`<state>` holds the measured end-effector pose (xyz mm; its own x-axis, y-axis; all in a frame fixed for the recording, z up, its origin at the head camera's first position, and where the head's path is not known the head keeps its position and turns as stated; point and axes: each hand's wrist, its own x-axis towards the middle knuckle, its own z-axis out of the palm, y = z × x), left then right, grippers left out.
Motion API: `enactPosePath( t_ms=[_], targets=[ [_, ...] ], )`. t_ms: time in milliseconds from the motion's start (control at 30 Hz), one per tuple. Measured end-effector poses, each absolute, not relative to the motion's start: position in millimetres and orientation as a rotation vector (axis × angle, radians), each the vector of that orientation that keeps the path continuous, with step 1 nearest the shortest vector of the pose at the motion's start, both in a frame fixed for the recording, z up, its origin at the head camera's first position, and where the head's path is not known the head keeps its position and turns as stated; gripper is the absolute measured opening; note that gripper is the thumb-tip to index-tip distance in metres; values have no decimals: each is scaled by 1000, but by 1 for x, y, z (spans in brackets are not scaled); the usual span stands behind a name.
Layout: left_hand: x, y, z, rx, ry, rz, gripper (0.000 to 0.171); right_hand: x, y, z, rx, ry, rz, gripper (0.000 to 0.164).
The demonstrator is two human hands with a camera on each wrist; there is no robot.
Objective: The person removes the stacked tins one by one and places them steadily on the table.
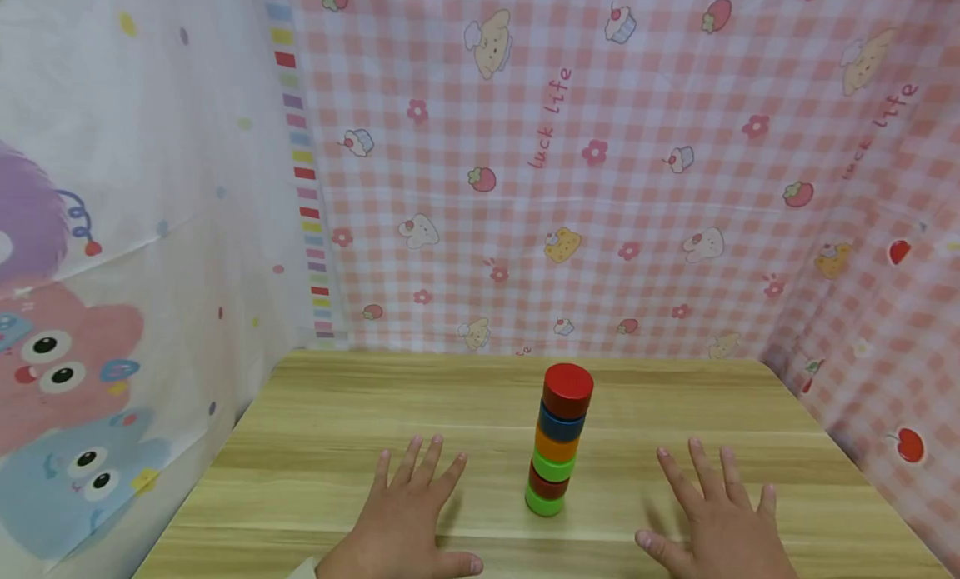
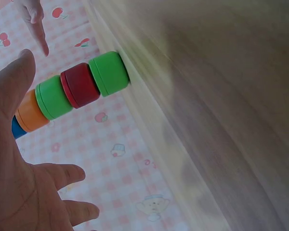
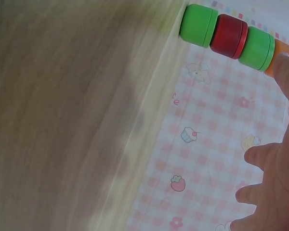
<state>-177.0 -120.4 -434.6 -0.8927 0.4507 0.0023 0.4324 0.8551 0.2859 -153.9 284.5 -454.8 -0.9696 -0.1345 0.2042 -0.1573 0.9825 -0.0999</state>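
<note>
A tower of several short round blocks (image 1: 557, 450) stands on the wooden table, between the two hands. From the base up its colours run green, dark red, green, orange, blue, with a red block (image 1: 567, 391) on top. My left hand (image 1: 405, 521) is to the left of the tower, fingers spread, holding nothing. On the other side my right hand (image 1: 722, 525) is spread too, with nothing in it. Both hands are apart from the tower. In the left wrist view the lower green block (image 2: 109, 73) meets the tabletop; the thumb overlaps the tower's upper part.
The light wooden table (image 1: 360, 404) spreads under the hands and ends at a back edge. Behind it hangs a pink checked cloth (image 1: 525, 204) with printed cupcakes and strawberries. A white cloth with cartoon figures (image 1: 187, 296) hangs along the left, and more checked cloth along the right.
</note>
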Motion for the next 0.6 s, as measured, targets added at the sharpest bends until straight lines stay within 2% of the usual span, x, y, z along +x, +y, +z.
enactPosePath(
  t_ms=[400,600],
  targets=[
    [-176,-124,-433,720,2930,463,116,-152,279,-450,237,-2917,195,102],
    [-177,-123,-432,715,2925,545,113,-155,274,-443,308,-2823,311,92]
  ],
)
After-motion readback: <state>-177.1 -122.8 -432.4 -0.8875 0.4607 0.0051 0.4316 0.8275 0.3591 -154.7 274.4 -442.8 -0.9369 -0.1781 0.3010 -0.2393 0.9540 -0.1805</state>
